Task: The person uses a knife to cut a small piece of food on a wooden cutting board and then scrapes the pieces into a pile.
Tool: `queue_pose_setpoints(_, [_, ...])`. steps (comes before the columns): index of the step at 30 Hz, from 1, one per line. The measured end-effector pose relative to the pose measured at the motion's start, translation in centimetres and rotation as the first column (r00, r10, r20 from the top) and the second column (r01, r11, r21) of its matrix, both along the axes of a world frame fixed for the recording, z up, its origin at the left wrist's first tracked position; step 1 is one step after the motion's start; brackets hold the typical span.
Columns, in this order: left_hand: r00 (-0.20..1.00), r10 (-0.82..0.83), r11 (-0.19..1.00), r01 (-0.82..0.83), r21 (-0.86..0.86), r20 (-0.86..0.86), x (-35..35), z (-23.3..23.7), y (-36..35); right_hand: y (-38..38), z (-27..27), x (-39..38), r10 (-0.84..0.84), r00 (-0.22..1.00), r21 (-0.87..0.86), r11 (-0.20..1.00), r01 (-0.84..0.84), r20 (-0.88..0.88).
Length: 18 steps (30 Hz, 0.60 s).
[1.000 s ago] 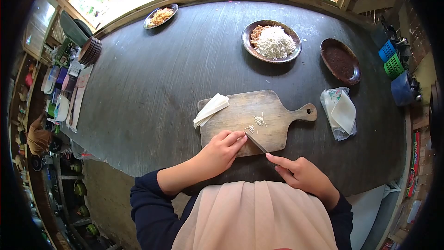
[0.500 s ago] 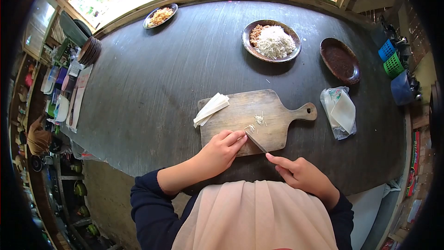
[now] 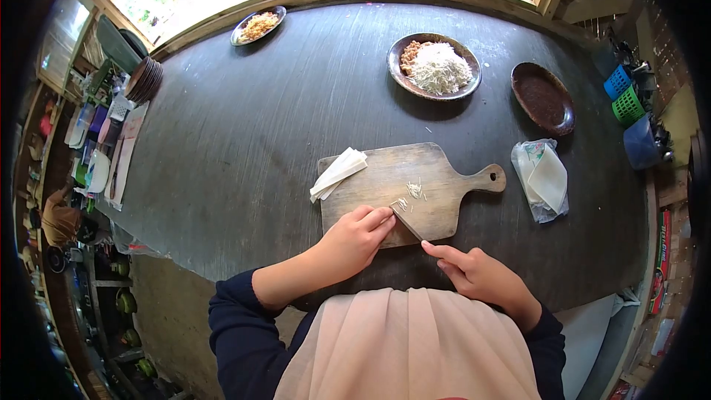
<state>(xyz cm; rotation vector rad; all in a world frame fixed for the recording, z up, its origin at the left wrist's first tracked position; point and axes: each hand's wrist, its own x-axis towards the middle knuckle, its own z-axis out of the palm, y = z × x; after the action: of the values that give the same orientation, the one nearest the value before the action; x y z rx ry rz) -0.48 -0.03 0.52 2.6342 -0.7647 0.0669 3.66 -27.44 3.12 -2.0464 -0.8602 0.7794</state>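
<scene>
My left hand [image 3: 360, 235] presses down near the front edge of a wooden cutting board [image 3: 433, 167], fingers curled together. What lies under those fingers is hidden. In my right hand [image 3: 478, 272] is a knife [image 3: 409, 225], its blade angled onto the board against my left fingertips. Thin white slivers [image 3: 402, 204] lie just beyond the blade, and a small heap of cut slivers [image 3: 415, 190] sits farther up the board. Flat white strips [image 3: 339, 175] are stacked across the board's left corner.
Beyond the board stands a bowl [image 3: 474, 89] heaped with white shreds [image 3: 440, 68] and brown bits. An oval brown dish [image 3: 543, 98] and a plastic packet [image 3: 541, 181] with white sheets lie right. A plate of orange-brown food [image 3: 258, 27] stands far left, stacked brown plates [image 3: 144, 80] nearer.
The knife and my right hand have shifted slightly to the left, toward my left fingertips. My left hand stays in nearly the same place on the board.
</scene>
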Motion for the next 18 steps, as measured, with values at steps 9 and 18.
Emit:
queue_pose_setpoints(9, [1.0,-0.001,1.0,0.001,-0.013,-0.001,0.0,-0.1,-0.1,-1.7,0.2,0.0,0.076,0.997,-0.029,0.997,-0.075,0.032])
queue_pose_setpoints(18, [1.0,-0.01,0.999,0.01,-0.044,0.009,0.0,0.1,0.1,-0.7,0.1,-0.2,-0.015,0.997,0.066,0.998,0.01,0.076])
